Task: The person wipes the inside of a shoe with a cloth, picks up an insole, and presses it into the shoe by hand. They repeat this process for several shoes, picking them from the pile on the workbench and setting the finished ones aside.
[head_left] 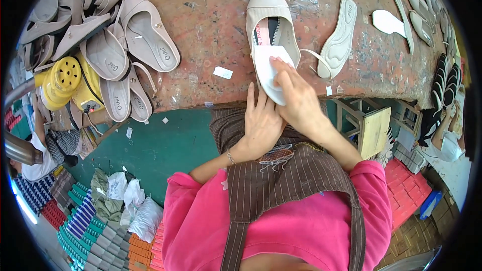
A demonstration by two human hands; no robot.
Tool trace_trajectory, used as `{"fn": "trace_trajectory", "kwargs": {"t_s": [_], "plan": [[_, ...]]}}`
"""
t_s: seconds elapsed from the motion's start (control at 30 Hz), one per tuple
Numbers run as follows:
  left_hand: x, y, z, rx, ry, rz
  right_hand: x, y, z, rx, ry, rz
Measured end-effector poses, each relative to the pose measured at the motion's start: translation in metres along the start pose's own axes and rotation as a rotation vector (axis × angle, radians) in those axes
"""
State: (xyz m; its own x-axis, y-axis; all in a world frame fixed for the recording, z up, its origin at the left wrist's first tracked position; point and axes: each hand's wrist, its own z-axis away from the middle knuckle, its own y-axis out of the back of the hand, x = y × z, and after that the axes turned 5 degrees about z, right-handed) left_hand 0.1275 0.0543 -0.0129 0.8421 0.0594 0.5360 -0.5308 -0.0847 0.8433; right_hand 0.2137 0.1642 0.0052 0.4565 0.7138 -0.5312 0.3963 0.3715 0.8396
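A beige flat shoe (268, 7) lies on the worn reddish workbench (211, 25), toe pointing away from me. A white insole (266, 68) sticks out of its heel end. My right hand (298, 98) presses the insole with its fingers on top of it. My left hand (261, 120) rests at the bench edge beside the shoe's heel, fingers stretched out toward the insole's lower part. A second beige insole with a strap (339, 37) lies just right of the shoe.
A pile of beige shoes (115, 45) fills the bench's left end beside a yellow machine (65, 80). More insoles (389, 22) and soles (427, 10) lie at the right. A small wooden stool (369, 125) stands under the bench. Bags and stacked boxes (100, 221) lie on the floor.
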Motion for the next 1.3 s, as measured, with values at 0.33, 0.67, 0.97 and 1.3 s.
{"fn": "trace_trajectory", "kwargs": {"t_s": [0.33,0.67,0.97,1.3], "plan": [[-0.003,-0.012,0.000,-0.121,0.066,-0.025,0.024,-0.023,-0.088,-0.171,-0.132,0.155],[-0.007,-0.010,-0.003,-0.095,0.072,0.008,0.032,-0.046,-0.091,-0.014,-0.087,0.271],[-0.009,-0.005,-0.003,-0.032,0.069,-0.019,0.016,-0.040,-0.102,-0.379,-0.238,0.282],[-0.011,-0.021,-0.015,0.142,0.065,0.135,0.046,-0.043,-0.090,0.042,0.097,0.357]]}}
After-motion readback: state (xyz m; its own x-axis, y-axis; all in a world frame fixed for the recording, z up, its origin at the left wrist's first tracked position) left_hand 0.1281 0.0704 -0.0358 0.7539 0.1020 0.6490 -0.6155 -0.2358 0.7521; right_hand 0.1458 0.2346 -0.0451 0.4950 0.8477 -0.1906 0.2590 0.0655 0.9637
